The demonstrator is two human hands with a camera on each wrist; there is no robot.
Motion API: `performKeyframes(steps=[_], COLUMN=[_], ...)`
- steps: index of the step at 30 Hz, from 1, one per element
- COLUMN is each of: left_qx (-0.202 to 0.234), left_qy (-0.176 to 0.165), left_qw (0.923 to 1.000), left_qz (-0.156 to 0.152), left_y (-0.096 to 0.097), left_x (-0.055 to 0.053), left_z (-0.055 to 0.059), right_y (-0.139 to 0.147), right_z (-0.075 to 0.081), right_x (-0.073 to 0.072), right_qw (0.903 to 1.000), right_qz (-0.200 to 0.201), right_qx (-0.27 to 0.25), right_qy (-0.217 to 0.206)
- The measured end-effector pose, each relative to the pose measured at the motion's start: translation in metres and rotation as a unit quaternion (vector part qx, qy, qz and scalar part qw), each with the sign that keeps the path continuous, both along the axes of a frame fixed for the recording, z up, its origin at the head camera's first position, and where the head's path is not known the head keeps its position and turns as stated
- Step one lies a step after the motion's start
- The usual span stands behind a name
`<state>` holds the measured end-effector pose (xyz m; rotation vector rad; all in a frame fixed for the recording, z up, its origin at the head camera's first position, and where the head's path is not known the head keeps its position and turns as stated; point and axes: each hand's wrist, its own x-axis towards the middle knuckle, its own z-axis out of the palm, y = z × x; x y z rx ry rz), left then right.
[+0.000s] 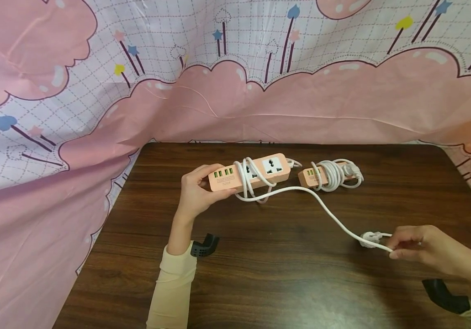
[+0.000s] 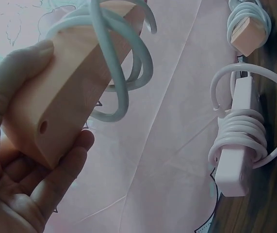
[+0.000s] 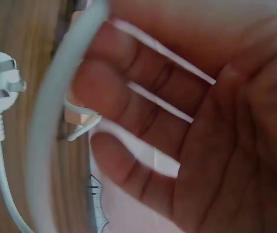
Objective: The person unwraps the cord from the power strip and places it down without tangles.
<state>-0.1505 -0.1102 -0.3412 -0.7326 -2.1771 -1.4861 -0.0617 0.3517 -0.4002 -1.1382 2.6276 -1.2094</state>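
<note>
Power strip point(image 1: 235, 178) sits in the left hand's grip point(image 1: 196, 189); the right hand's grip point(image 1: 428, 246) pinches its white cord point(image 1: 297, 188).

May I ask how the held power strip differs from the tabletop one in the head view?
The left hand grips the held strip; the tabletop strip lies untouched. The held strip's cord is loosely looped, the tabletop strip's closely bundled. Both are peach with white cords.
</note>
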Motion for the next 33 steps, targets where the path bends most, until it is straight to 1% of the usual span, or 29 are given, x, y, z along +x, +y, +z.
performKeyframes(steps=[4, 6, 9, 12, 15, 17, 19, 21, 23, 24, 25, 26, 28, 30, 32, 33], left_qx=[-0.002, -0.003, -0.004, -0.005, -0.007, -0.005, -0.001, 0.001, 0.000, -0.001, -0.004, -0.007, -0.009, -0.008, -0.006, -0.006], left_qy=[-0.005, -0.007, -0.008, -0.007, -0.005, -0.009, -0.007, -0.011, -0.010, -0.007, -0.009, -0.010, -0.007, -0.006, -0.005, -0.004], left_qw=[1.0000, 1.0000, 1.0000, 1.0000, 1.0000, 0.9999, 1.0000, 0.9999, 0.9999, 1.0000, 0.9999, 0.9999, 0.9999, 0.9999, 1.0000, 1.0000], left_qz=[0.000, 0.001, 0.000, 0.000, -0.001, -0.001, -0.003, -0.002, -0.002, -0.002, -0.002, -0.001, -0.002, -0.003, -0.005, -0.006], left_y=[0.000, 0.000, 0.000, 0.000, 0.000, 0.000, -0.002, -0.002, -0.002, -0.002, -0.001, 0.000, 0.000, 0.001, 0.001, 0.002], left_x=[0.000, 0.000, 0.000, 0.000, 0.000, 0.000, -0.006, -0.005, -0.004, -0.004, -0.001, 0.002, 0.003, 0.003, 0.003, 0.003], left_z=[0.000, 0.000, 0.001, 0.001, 0.002, 0.002, -0.007, -0.006, -0.006, -0.005, 0.000, 0.005, 0.005, 0.005, 0.006, 0.006], right_y=[0.001, 0.000, -0.003, -0.007, -0.010, -0.010, -0.010, -0.009, -0.010, -0.010, -0.011, -0.012, -0.015, -0.017, -0.018, -0.019], right_z=[-0.012, -0.018, -0.024, -0.029, -0.033, -0.036, -0.040, -0.045, -0.050, -0.051, -0.052, -0.052, -0.051, -0.049, -0.047, -0.046], right_x=[0.001, 0.002, 0.005, 0.007, 0.010, 0.010, 0.010, 0.010, 0.011, 0.012, 0.012, 0.013, 0.014, 0.014, 0.014, 0.014], right_qw=[0.9996, 0.9987, 0.9948, 0.9869, 0.9740, 0.9673, 0.9652, 0.9670, 0.9713, 0.9715, 0.9711, 0.9691, 0.9640, 0.9553, 0.9512, 0.9508], right_qz=[0.003, -0.003, -0.018, -0.044, -0.075, -0.089, -0.098, -0.103, -0.104, -0.107, -0.111, -0.115, -0.126, -0.140, -0.143, -0.140], right_qx=[0.023, 0.049, 0.094, 0.138, 0.184, 0.205, 0.214, 0.213, 0.202, 0.203, 0.203, 0.209, 0.224, 0.247, 0.258, 0.260], right_qy=[-0.013, -0.015, -0.036, -0.071, -0.109, -0.120, -0.114, -0.094, -0.068, -0.061, -0.059, -0.061, -0.067, -0.081, -0.090, -0.094])
